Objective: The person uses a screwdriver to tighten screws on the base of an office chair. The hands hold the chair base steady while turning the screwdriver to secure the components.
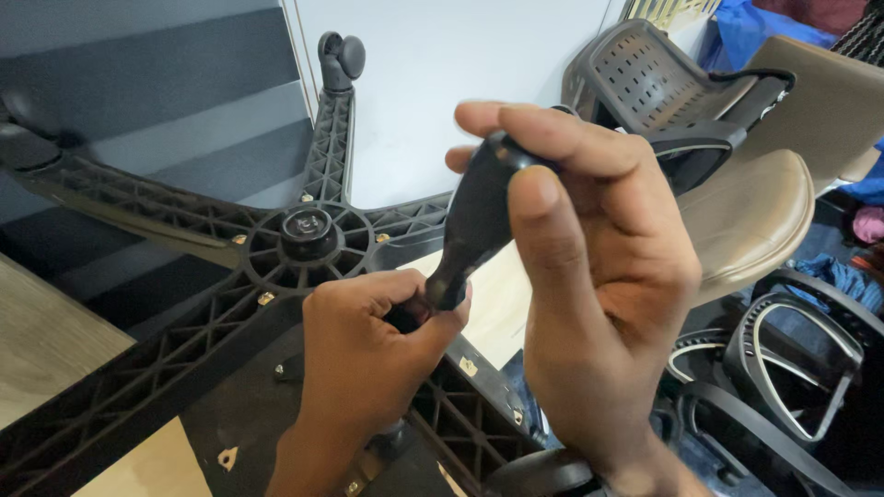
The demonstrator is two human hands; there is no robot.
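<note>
Right now both hands close on one black caster [474,216]. The right hand [599,276] wraps its grip around the rounded wheel hood at the top, thumb across the front and fingers over the back. The left hand [368,354] holds a tight fist around the narrow lower end, where the stem seems to sit, though the fingers hide it. The caster is held in the air, tilted, just in front of the upturned chair base [276,276], near the arm that runs toward the lower right.

As I judge it, the smooth hood could twist out of the right grip if force goes in off-axis, and the left knuckles could strike the ribbed arm just beneath them. A stem pushed in at a slant could jam or bend. The base, lying legs-up, might also rock under a hard push.

Room is tight. Ribbed arms spread around the hub [308,230], and one caster already stands fitted at the far arm tip [341,57]. To the right, stacked chair seats and backs [737,212] crowd close, so the right elbow has little swing. The left side, over the pale tabletop [46,350], looks more open.
</note>
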